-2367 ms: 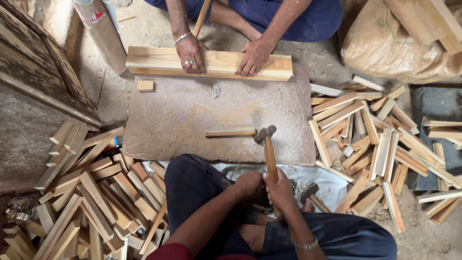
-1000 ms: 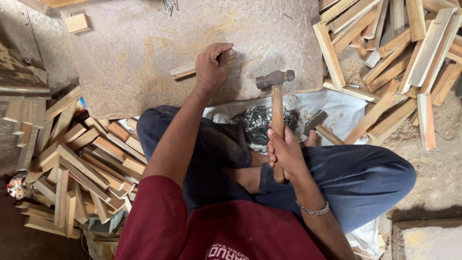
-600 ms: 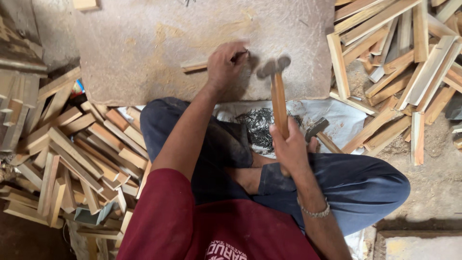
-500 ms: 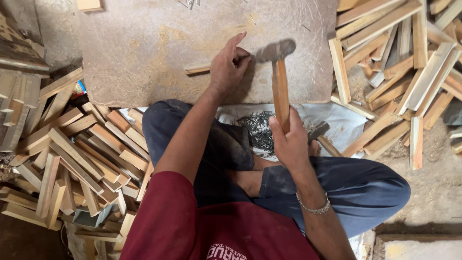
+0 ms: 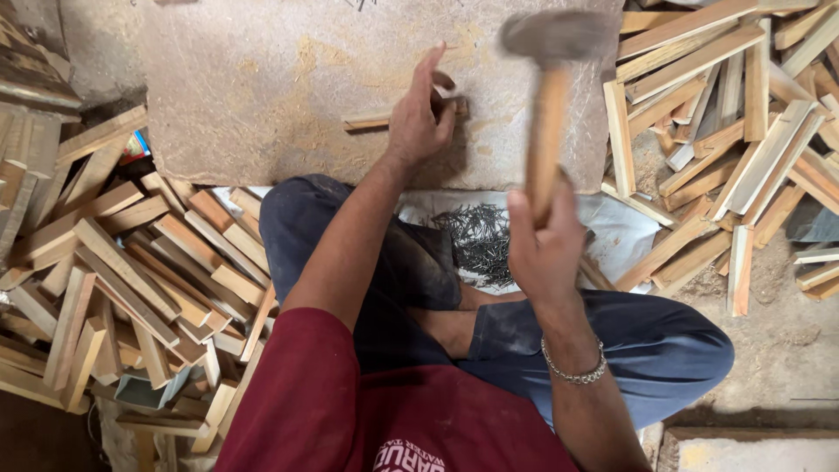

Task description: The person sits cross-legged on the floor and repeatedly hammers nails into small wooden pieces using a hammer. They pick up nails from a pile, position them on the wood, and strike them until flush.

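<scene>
My left hand (image 5: 419, 118) rests on a thin wooden strip (image 5: 367, 121) lying on the flat stone slab (image 5: 262, 87), fingertips pinched at the strip's right end. Whether a nail is between them I cannot tell. My right hand (image 5: 546, 249) grips the wooden handle of a hammer (image 5: 549, 96); its blurred metal head is raised over the slab, right of my left hand. A pile of small dark nails (image 5: 479, 236) lies on a white sheet between my knees.
Heaps of short wooden strips lie on the ground at the left (image 5: 114, 271) and at the right (image 5: 725, 149). A white sheet (image 5: 620, 232) covers the floor by my crossed legs. More wooden pieces show at the top left (image 5: 35, 61).
My left hand reached to the strip on the slab and stayed on it. The hammer swung to the strip, then rose; its head is now higher and blurred.
</scene>
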Demonstrator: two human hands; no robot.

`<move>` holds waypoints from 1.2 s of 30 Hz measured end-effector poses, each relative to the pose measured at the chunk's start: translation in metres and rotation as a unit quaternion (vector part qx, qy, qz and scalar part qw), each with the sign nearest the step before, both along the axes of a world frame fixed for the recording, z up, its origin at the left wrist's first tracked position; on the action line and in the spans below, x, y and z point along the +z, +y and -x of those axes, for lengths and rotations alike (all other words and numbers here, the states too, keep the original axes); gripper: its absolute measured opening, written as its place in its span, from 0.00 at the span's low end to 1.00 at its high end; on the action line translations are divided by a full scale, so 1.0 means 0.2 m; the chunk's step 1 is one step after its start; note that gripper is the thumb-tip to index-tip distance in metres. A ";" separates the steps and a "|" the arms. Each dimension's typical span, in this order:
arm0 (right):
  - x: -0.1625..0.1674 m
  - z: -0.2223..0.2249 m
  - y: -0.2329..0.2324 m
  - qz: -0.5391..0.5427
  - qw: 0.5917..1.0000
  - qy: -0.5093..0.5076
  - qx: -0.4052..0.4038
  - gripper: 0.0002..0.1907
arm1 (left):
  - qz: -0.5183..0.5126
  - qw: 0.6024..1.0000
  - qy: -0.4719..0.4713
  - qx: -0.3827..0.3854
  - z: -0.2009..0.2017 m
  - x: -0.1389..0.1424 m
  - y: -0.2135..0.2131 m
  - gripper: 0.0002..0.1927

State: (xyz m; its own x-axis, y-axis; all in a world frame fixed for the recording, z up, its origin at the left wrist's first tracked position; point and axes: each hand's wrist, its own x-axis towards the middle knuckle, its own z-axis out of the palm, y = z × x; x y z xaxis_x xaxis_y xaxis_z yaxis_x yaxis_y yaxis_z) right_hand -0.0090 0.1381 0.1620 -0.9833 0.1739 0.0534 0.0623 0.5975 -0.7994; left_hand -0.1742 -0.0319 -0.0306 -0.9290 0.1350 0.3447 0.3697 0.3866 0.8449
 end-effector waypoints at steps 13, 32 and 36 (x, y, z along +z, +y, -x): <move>-0.43 -0.06 -0.04 -0.069 0.997 -0.026 0.008 0.19 | -0.015 1.000 0.006 0.008 -0.01 0.00 -0.02 0.46; -0.31 -0.41 0.06 0.587 0.736 -0.309 -0.134 0.17 | 0.275 0.954 -0.118 0.032 -0.15 0.41 -0.21 0.39; -0.32 -0.42 0.08 0.579 0.747 -0.302 -0.125 0.15 | 0.050 0.976 -0.211 0.026 -0.07 0.40 0.10 0.41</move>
